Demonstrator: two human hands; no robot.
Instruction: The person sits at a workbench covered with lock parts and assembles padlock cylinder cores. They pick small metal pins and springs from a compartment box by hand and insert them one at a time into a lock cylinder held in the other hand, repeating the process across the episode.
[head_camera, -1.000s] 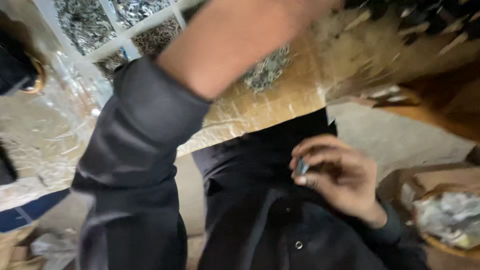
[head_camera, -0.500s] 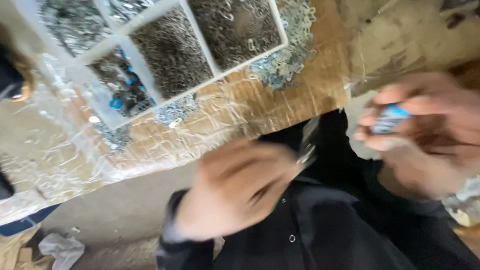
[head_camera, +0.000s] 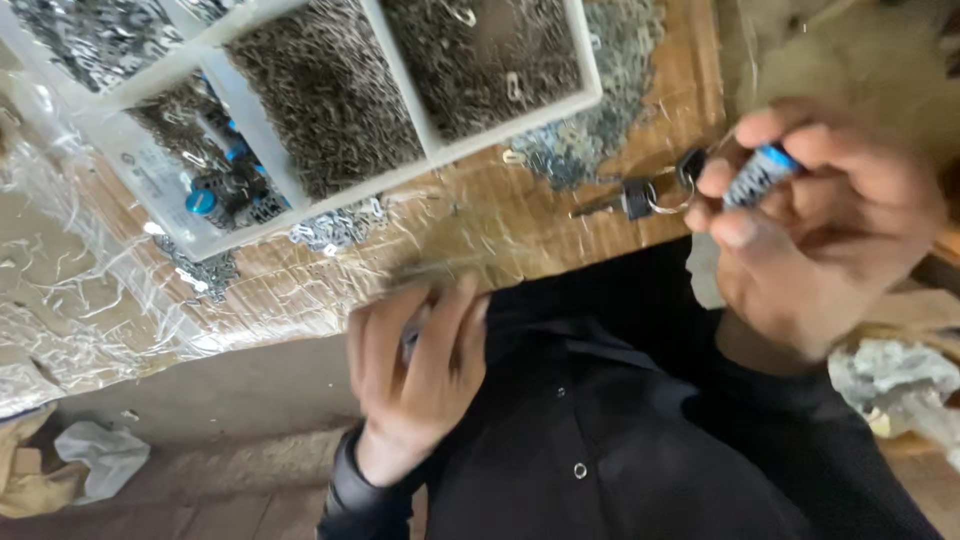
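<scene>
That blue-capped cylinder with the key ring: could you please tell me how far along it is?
Done: a key ring with a dark tag hangs by the blue-capped cylinder, though the join is unclear. In hand: the right hand pinches the cylinder; the left hand holds a small part. Left: similar cylinders lie in the white divided tray.

White compartment tray (head_camera: 400, 195) sits above the left hand, on a plastic-wrapped wooden counter (head_camera: 480, 225). Its compartments are heaped with small grey metal pieces (head_camera: 325, 95); one lower-left cell holds blue-capped parts (head_camera: 205, 200). Loose metal bits (head_camera: 585, 140) spill on the counter between tray and right hand. Crumpled white rag (head_camera: 105, 455) on the floor, well left of the left hand. Crinkled clear bag (head_camera: 895, 380) just below the right hand.
</scene>
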